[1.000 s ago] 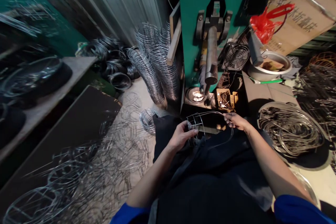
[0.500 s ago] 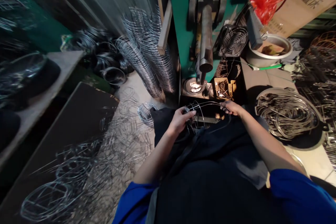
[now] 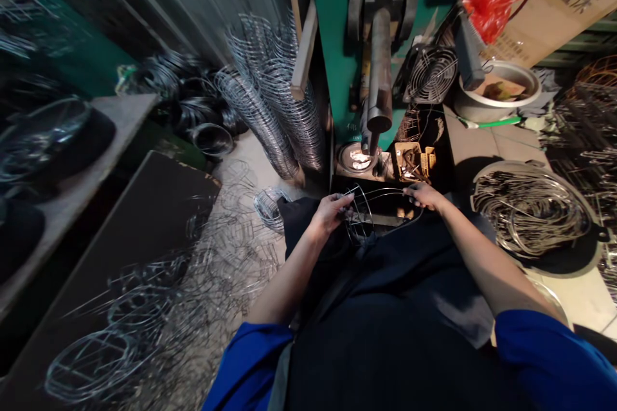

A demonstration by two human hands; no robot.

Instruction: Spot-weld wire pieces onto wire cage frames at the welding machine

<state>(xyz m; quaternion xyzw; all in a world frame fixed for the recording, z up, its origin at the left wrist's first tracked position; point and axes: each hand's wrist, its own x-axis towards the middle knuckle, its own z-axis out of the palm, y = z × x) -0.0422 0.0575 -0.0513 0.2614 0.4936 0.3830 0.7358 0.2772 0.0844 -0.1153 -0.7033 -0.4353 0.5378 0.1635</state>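
My left hand [image 3: 332, 210] is closed on a round wire frame [image 3: 362, 217] made of bent metal rods, which stands upright over my lap. A curved metal wire [image 3: 385, 191] stretches from the left hand across to my right hand [image 3: 424, 195], whose fingers pinch its other end. Both hands are just in front of the machine's lower plate [image 3: 357, 160]. Above that plate hangs the thick steel cylinder [image 3: 380, 70] of the green machine. The fingertips of the right hand are partly hard to make out against the dark background.
On the right, a wide pan [image 3: 530, 215] holds many bent wires. Behind it are a pale pot [image 3: 499, 103] and a fan grille [image 3: 432, 74]. Tall stacks of wire rings [image 3: 270, 103] stand left of the machine. Loose wire pieces [image 3: 226, 250] cover the floor, beside a dark board [image 3: 144, 218].
My left hand has turned slightly and its fingers have closed further around the wire frame, which has shifted a little. The right hand keeps its pinch on the wire.
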